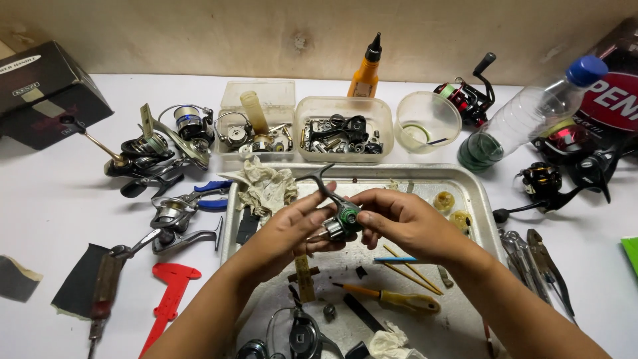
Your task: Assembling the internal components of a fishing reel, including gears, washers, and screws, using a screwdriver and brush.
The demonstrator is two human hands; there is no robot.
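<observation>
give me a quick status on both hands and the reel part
Left hand and right hand both grip the green reel part above the metal tray. Nothing blocks it.

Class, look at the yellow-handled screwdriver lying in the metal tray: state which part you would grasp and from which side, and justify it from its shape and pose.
Grasp the yellow-handled screwdriver by its thick handle, on the right end, coming from above. It lies flat on the metal tray, handle clear of other parts, while its thin shaft points left toward small clutter. The right hand, now on the reel body with the left hand, is nearest.
</observation>
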